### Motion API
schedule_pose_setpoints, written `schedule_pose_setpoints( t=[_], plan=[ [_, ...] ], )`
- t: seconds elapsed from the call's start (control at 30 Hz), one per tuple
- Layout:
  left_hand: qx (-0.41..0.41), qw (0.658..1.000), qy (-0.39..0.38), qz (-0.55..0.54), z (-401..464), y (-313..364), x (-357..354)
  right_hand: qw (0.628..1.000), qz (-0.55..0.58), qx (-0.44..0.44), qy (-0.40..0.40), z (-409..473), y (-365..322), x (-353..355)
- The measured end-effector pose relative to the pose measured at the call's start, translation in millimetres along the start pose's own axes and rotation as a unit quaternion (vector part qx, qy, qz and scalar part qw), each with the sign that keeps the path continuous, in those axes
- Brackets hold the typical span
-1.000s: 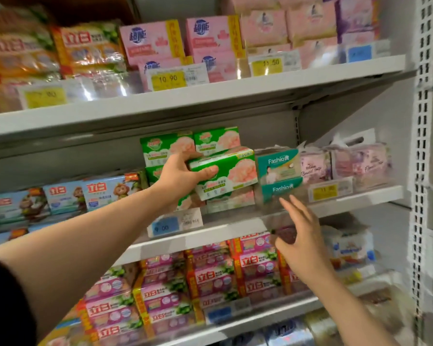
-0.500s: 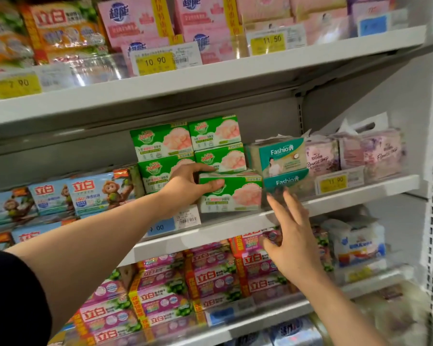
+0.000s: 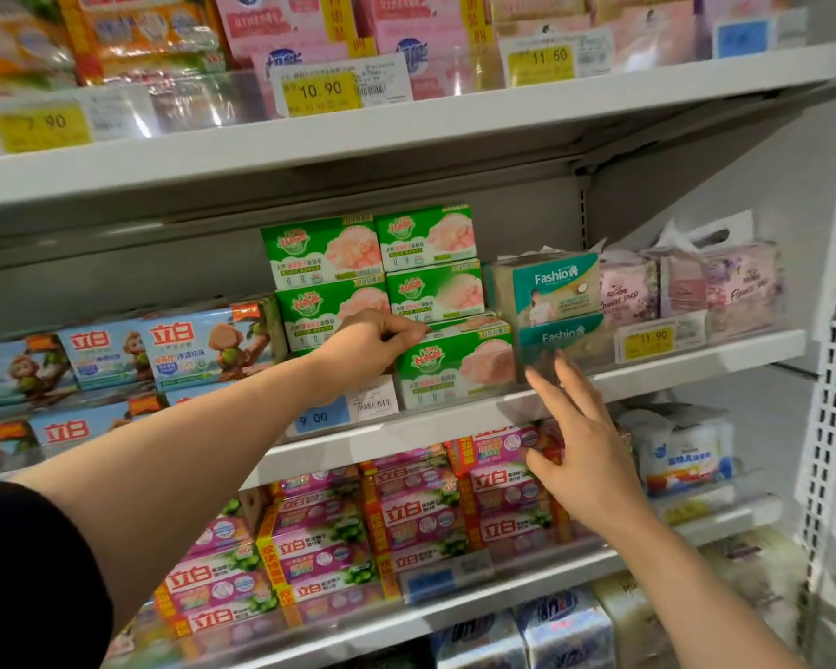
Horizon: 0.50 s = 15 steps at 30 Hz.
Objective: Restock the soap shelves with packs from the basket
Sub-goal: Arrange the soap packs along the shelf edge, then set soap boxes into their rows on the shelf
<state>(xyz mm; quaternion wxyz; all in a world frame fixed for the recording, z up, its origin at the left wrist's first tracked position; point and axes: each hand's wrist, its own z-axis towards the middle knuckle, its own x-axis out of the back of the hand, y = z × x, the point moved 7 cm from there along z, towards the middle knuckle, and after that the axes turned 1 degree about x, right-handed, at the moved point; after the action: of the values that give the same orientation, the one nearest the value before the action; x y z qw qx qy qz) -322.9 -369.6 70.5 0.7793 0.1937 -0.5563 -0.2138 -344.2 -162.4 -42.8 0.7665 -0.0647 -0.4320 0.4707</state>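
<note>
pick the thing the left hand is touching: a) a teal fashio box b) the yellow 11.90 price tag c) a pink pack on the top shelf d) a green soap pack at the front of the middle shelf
d: the left hand grips the top left edge of the green soap pack at the front of the middle shelf.

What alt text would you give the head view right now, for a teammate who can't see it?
The left hand holds a green soap pack at its top left edge, at the front of the middle shelf beside stacked matching packs. The right hand, fingers straight, hovers in front of the shelf edge below teal Fashio boxes. Shelves above and below hold pink and red soap packs.
</note>
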Motion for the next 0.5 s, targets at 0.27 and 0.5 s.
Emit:
schedule_pose_setpoints(
  t=[0.27, 0.5],
  plan=[
    [-0.109, 0.965, 0.187, 0.148, -35.2, 27.0, 1.7, 1.0, 0.012, 0.007, 0.001, -18.4, -4.5, 7.0],
    [-0.266, 0.96, 0.085, -0.011, -79.9, 96.2, -89.2, 0.996, -0.026, -0.086, -0.016, -65.8, 12.4, 82.0]
  ],
)
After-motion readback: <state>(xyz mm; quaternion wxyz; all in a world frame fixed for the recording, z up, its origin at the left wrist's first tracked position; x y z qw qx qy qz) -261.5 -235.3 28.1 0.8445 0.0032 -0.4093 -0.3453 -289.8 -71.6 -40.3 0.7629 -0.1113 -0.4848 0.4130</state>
